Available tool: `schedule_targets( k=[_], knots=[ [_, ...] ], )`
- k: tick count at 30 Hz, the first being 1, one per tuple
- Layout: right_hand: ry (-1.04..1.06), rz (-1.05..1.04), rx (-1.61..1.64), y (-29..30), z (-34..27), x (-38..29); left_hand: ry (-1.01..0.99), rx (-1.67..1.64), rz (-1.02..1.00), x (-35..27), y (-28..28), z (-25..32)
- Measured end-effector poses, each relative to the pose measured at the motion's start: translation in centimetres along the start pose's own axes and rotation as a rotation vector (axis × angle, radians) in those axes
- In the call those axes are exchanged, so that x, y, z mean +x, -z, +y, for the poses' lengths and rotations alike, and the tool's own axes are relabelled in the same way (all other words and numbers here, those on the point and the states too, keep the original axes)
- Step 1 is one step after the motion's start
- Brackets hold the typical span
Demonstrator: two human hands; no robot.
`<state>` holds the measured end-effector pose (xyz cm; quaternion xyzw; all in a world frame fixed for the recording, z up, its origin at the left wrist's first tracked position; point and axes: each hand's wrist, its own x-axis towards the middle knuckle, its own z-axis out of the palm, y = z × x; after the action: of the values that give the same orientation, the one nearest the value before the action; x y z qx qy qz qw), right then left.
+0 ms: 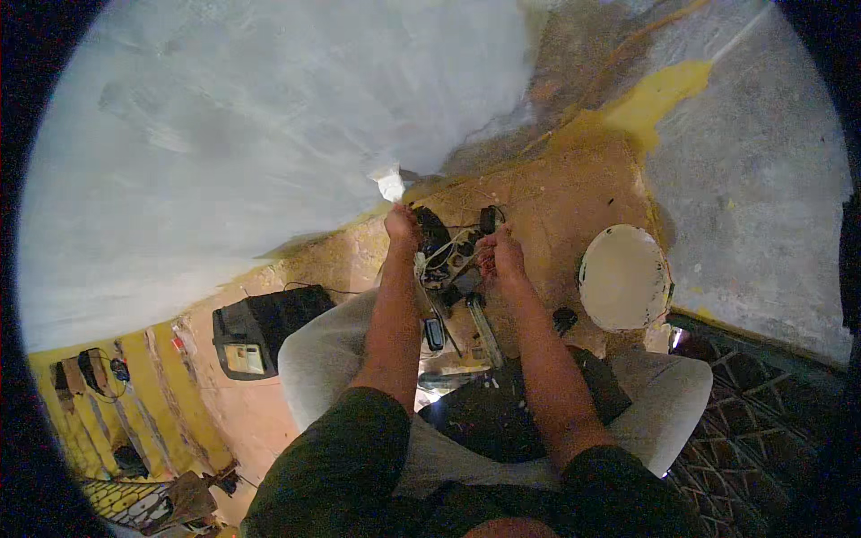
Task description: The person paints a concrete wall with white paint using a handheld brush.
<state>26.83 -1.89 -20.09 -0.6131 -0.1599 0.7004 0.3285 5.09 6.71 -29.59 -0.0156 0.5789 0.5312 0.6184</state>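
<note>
My left hand (402, 225) is closed at the lower end of a bright white object (390, 185), which stands out against the wall; its exact kind is washed out by glare. My right hand (501, 255) has curled fingers beside a small black block (488, 220) with a thin cord; whether it grips anything is unclear. Between and below the hands lies a cluster of dark items with a pale looped cord (444, 252). A dark, rounded item (430, 232) lies just right of my left hand. Nearer my body are a small black handheld device (434, 334) and a long metal bar (484, 329).
A round container with a pale top (624, 279) stands to the right. Beyond my left knee is a black case (269, 329). A grey-white wall (235, 134) rises ahead; dark lattice crates (746, 403) are at lower right. My folded legs flank the items.
</note>
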Motion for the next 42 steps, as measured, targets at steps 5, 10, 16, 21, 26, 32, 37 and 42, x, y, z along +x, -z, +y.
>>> schedule_targets(
  k=[5,10,16,21,26,32,37,42],
  knots=[
    [-0.058,0.001,0.002,0.0,0.7,0.4,0.062,0.093,-0.112,3.8,2.9,-1.5],
    [-0.041,0.02,-0.026,-0.1,0.8,0.5,0.386,0.155,0.073,6.4,5.0,-1.5],
    [-0.01,0.017,-0.022,-0.2,0.9,0.7,-0.03,0.177,-0.364,4.7,4.3,3.6],
    [-0.017,-0.033,-0.008,0.1,1.3,1.3,-0.077,0.263,-0.062,-4.5,0.1,7.9],
    [-0.013,-0.07,-0.023,0.1,1.3,1.3,-0.054,0.207,-0.222,-11.1,0.4,11.0],
    [-0.024,-0.085,-0.03,-0.3,0.3,0.4,-0.322,0.264,-0.45,-10.5,3.7,7.4],
    [-0.024,-0.063,-0.066,-0.4,-0.1,-0.4,-0.339,0.412,-0.307,-5.4,2.9,4.5],
    [-0.001,-0.102,-0.051,-0.6,-0.3,-0.4,-0.292,0.544,-0.119,-0.1,3.3,0.1]
  ],
)
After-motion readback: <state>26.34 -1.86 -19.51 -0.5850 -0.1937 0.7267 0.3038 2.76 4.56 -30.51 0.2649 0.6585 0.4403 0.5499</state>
